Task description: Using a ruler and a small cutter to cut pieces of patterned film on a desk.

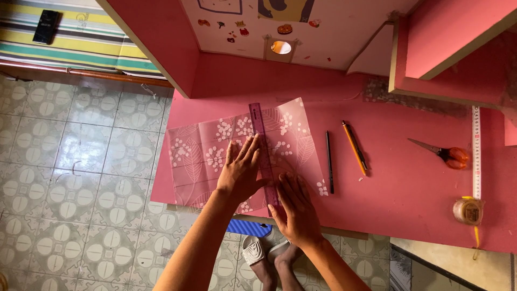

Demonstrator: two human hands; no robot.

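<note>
Both hands lay open: the left hand (238, 171) pinned the purple ruler (264, 152); the right hand (295, 207) flattened the translucent patterned sheet (196, 156). Uneven pressure could have let the ruler skid on the slick sheet.

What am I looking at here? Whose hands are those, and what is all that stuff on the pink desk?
The camera sits on a person's head and looks down, so you see their own two arms and, lower down, their feet on the tiled floor. The left hand presses flat on a see-through patterned sheet. The right hand rests beside a purple ruler that lies across the sheet. Neither hand grips anything. On the pink desk also lie a black pencil, an orange pen, orange-handled scissors and a tape measure.
</note>
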